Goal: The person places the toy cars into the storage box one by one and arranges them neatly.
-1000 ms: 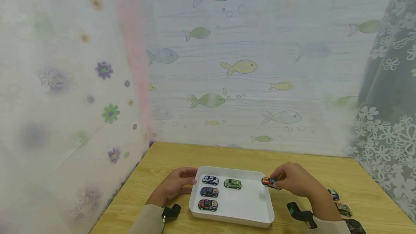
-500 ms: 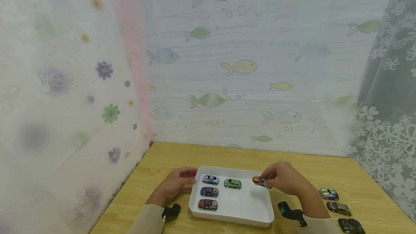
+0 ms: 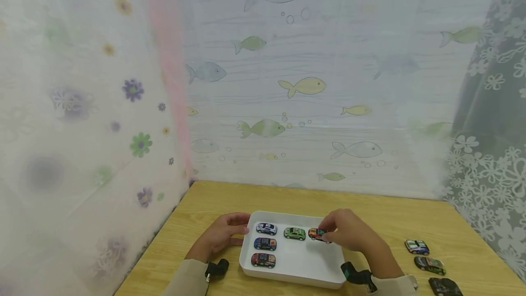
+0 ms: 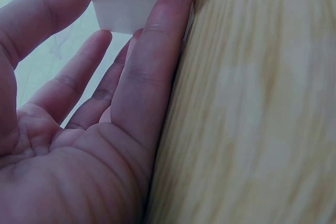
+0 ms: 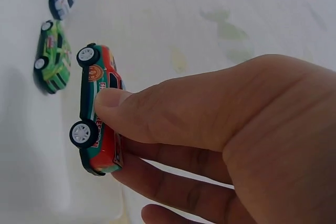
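Note:
My right hand (image 3: 347,231) pinches a red and green toy car (image 5: 100,114) between thumb and fingers, over the right part of a white tray (image 3: 293,278). In the right wrist view the thumb lies across the car's side. Just left of it in the tray sits a green toy car (image 3: 294,234). A white car (image 3: 266,228), a blue car (image 3: 265,243) and a dark red car (image 3: 263,260) form a column along the tray's left side. My left hand (image 3: 223,232) rests at the tray's left wall, its fingers fairly straight against the white side (image 4: 126,3).
On the wooden table (image 3: 230,195), right of the tray, lie a white, blue and green car (image 3: 417,246), a dark patterned car (image 3: 429,265) and a black car (image 3: 445,286). Fish-print curtain (image 3: 312,104) hangs behind the table.
My right hand has carried the red and green car leftward from the tray's right rim to beside the green car. The left hand has stayed at the tray's left wall.

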Demonstrator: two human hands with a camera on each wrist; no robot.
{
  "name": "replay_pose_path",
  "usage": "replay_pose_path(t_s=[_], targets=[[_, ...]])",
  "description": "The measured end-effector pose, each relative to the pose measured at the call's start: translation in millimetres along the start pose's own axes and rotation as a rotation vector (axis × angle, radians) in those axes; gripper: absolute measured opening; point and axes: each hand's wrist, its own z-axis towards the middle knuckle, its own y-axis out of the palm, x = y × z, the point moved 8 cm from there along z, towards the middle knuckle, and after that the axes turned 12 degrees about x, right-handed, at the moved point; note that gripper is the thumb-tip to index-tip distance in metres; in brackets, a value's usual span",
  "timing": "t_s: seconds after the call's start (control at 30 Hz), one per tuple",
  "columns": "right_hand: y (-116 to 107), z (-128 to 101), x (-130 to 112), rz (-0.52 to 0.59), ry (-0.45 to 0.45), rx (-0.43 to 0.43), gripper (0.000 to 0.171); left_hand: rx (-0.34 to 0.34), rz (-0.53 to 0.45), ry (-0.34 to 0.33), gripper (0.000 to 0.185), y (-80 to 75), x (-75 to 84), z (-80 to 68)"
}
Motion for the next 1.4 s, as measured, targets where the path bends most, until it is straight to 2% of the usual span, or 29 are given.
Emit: replay_pose_path(t_s=[0.5,0.73,1.0,1.17,1.4], targets=[[28.6,5.5,-22.9,-0.066,-0.078,0.004,0.014,0.013,0.012,0.009,0.054,1.0,4.6,-1.3],[39.2,7.1,-29.0,-0.060,-0.073,0.006,0.014,0.008,0.004,-0.004,0.054,0.7,3.9,-0.4],[53.7,6.6,-34.1,0.003,-0.064,-0.022,0.012,0.002,0.008,-0.005,0.054,0.2,3.2,-1.1],[56.8,6.8,-35.7,-0.034,-0.077,-0.007,0.012,-0.003,0.004,-0.005,0.054,1.2,3.9,-2.1],[61.1,6.8,-36.8,-0.028,-0.071,-0.006,0.013,0.000,-0.001,-0.005,0.055,0.7,3.7,-2.7]])
